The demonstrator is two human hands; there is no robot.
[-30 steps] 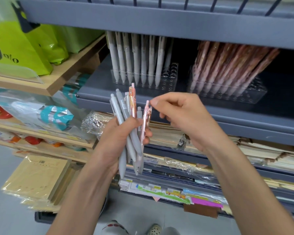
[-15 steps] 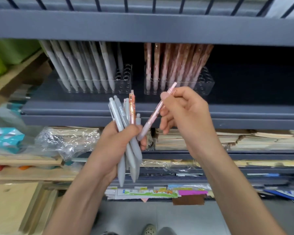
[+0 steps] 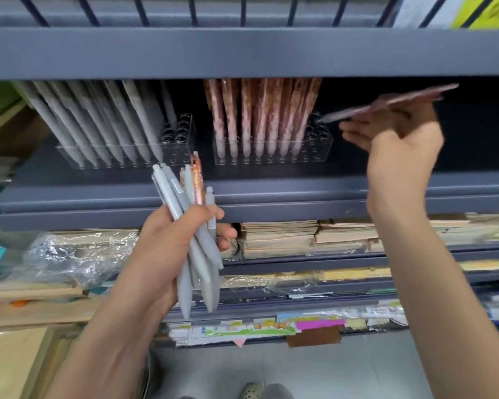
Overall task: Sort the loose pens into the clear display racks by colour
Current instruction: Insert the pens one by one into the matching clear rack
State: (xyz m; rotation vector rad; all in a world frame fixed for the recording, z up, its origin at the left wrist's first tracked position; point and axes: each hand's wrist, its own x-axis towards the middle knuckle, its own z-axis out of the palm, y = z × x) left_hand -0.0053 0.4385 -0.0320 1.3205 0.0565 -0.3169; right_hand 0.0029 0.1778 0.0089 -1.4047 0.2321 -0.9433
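head view: pink pen [image 3: 386, 106] near-horizontal, tip leftward

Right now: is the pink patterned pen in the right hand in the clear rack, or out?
Out. Pink patterned pen lies sideways in right hand, tip near clear rack.

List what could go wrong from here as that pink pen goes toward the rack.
1. The right hand holds the pink pen nearly flat, tip at the pink rack's back right corner; at that tilt it may miss a hole or knock neighbouring pens.
2. The left hand clutches a loose bundle of grey pens fanning out below the fist; one could slip.
3. A patterned orange pen sits among them and may get misfiled.
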